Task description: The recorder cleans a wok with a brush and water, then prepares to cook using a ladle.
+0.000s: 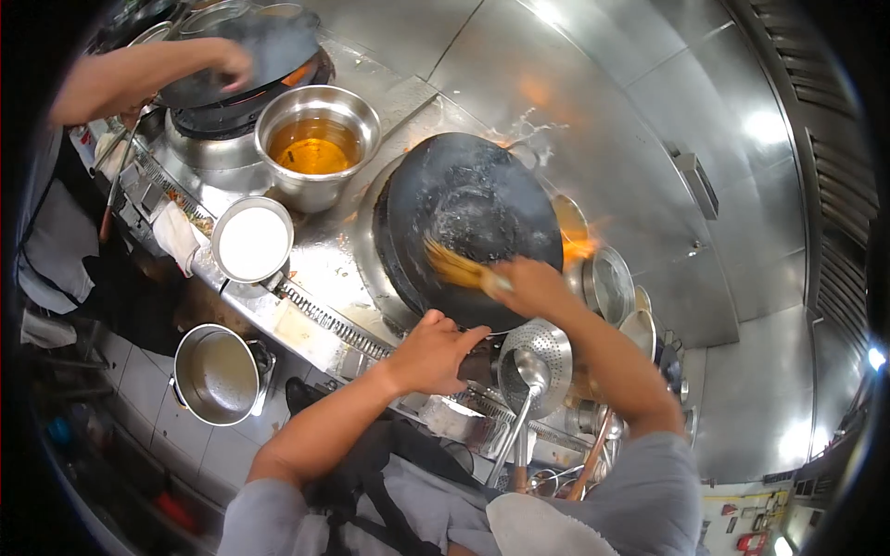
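Observation:
In the head view, my right hand point(532, 288) grips the bound handle of a bamboo wok brush point(455, 265), its bristles against the inside of a large black wok point(480, 194). The wok sits tilted on a range burner, and its inner surface looks wet. At the wok's near rim is my left hand point(434, 354), fingers spread; whether its fingertips bear on the rim I cannot tell. A perforated steel strainer point(556, 347) lies just right of that hand, with a steel ladle point(532, 372) resting on it.
A steel pot of amber liquid point(316, 149) and a pan of white contents point(252, 240) stand left of the wok. Flames point(580, 243) rise behind it. Another person's arm point(149, 73) reaches over a second smoking wok point(278, 52). A large pot point(217, 375) stands low at left.

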Available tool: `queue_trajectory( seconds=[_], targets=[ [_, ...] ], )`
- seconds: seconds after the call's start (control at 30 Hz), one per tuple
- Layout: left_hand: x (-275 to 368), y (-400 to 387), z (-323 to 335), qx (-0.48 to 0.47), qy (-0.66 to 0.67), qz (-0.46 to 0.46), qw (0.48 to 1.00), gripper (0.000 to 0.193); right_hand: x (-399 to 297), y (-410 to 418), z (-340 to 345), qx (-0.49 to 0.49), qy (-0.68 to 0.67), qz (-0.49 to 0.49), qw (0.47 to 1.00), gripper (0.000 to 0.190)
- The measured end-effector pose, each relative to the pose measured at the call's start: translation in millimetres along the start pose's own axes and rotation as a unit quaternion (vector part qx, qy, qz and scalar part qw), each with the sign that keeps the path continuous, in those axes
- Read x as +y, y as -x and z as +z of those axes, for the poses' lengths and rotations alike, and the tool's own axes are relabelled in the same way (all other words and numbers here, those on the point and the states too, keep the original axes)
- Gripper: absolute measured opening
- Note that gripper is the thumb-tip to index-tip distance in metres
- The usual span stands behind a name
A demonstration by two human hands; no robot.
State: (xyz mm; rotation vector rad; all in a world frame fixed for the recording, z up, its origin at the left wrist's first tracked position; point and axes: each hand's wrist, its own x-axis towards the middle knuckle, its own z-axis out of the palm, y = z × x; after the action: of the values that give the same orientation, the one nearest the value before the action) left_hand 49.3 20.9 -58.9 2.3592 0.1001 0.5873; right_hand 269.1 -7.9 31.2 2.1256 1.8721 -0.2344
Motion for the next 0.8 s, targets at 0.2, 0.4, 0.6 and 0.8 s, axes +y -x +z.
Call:
queue_trajectory(
  seconds=[0.2,0.4,0.6,0.8],
  targets=[
    [8.3,-30.4,9.5,0.019,0.036,0.083,0.996,0.076,129.1,-70.6,-19.2,0.037,-0.003,0.281,0.959,0.035],
    [3.3,-8.0,13.4,0.017,-0.082,0.031,0.996,0.076,6.2,-39.9,44.9,0.093,-0.147,0.164,0.971,0.037],
    [-1.8,-17.6,9.7,0.053,0.006,0.085,0.995,0.076,135.1,43.3,6.7,-0.007,-0.056,0.237,0.970,0.053],
    [5.5,-15.3,10.9,0.040,0.031,0.085,0.995,0.078,34.1,-105.9,7.8,0.170,-0.276,0.314,0.892,0.042]
  ],
)
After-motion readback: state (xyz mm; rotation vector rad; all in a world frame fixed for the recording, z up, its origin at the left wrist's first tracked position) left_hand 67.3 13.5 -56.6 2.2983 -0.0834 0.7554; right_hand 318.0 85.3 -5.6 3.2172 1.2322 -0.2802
